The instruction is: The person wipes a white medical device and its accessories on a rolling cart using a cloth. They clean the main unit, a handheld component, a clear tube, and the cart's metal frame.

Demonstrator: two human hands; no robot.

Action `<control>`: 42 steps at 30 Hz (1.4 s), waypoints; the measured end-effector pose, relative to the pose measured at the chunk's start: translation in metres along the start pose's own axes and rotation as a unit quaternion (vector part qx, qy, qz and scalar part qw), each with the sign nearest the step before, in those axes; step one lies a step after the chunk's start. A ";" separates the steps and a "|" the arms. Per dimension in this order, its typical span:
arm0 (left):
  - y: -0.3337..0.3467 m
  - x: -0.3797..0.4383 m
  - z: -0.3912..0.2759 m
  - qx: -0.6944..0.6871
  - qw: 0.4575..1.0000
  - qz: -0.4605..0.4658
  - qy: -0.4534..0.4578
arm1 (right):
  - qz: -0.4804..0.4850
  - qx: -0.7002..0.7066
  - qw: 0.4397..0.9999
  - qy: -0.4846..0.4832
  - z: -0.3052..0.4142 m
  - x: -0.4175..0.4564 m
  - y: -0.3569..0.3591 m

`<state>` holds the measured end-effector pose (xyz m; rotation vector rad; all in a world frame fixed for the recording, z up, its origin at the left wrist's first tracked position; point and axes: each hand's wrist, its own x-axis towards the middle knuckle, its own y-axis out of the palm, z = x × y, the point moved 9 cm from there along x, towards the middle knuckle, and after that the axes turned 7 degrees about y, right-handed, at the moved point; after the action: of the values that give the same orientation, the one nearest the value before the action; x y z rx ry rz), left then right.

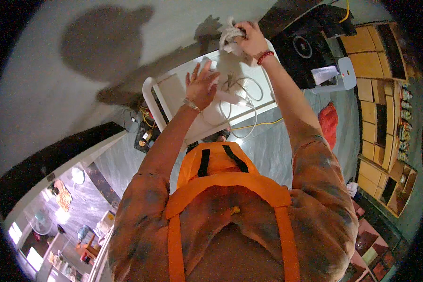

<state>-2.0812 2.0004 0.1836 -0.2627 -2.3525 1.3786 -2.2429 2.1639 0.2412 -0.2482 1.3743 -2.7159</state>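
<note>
My right hand [250,40], with a red bead bracelet at the wrist, grips a crumpled light cloth [231,35] above the far right corner of a white tray-like cart top [183,130]. My left hand [201,86] has its fingers spread over the cart top's left part and holds nothing that I can see. A looped white cable [255,118] lies across the white surface, and one loop hangs over its near edge. Beside my left hand is a pale elongated object [231,98], whose kind I cannot tell.
The wall [169,31] rises right behind the cart. To the right stand a black appliance [296,53], a white device [345,74] and wooden shelving [368,112]. A red cloth [328,123] and a yellow cable [264,123] lie on the floor. Cables and small items sit at the left.
</note>
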 end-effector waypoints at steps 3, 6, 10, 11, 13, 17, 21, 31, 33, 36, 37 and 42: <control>-0.056 -0.049 0.057 -0.040 0.982 -0.181 -0.034 | -0.074 0.002 0.990 -0.117 0.039 0.011 0.009; -0.102 -0.101 0.110 -0.015 0.965 -0.220 -0.145 | 0.011 0.033 0.996 -0.081 0.056 0.020 0.056; -0.048 -0.155 0.165 -0.274 0.886 -0.194 -0.320 | 0.176 -0.017 0.984 0.008 0.058 0.021 0.166; -0.032 -0.163 0.169 -0.312 0.869 -0.180 -0.340 | 0.232 -0.035 0.971 0.043 0.067 0.012 0.191; 0.008 -0.182 0.202 -0.389 0.843 -0.241 -0.282 | 0.181 -0.058 0.982 -0.014 0.118 -0.018 0.220; -0.002 -0.167 0.182 -0.334 0.867 -0.199 -0.313 | 0.138 0.055 0.988 0.028 0.152 -0.060 0.262; -0.024 -0.165 0.165 -0.288 0.873 -0.171 -0.354 | 0.135 0.048 0.989 0.042 0.160 -0.087 0.247; -0.016 -0.157 0.169 -0.282 0.890 -0.183 -0.308 | 0.266 -0.178 0.947 -0.003 0.086 -0.111 0.269; -0.017 -0.163 0.177 -0.250 0.893 -0.181 -0.327 | 0.272 -0.251 0.927 0.062 0.095 -0.111 0.235; -0.005 -0.166 0.185 -0.212 0.895 -0.170 -0.353 | 0.213 -0.270 0.932 0.114 0.102 -0.108 0.193; -0.010 -0.164 0.179 -0.228 0.893 -0.168 -0.350 | 0.185 -0.280 0.934 0.124 0.100 -0.107 0.179; -0.024 -0.156 0.168 -0.237 0.903 -0.182 -0.310 | 0.138 -0.337 0.919 0.149 0.080 -0.103 0.188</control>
<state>-2.0118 1.7996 0.0937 0.5490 -3.0274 0.7545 -2.1263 2.0048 0.1261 0.3157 2.2011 -2.0211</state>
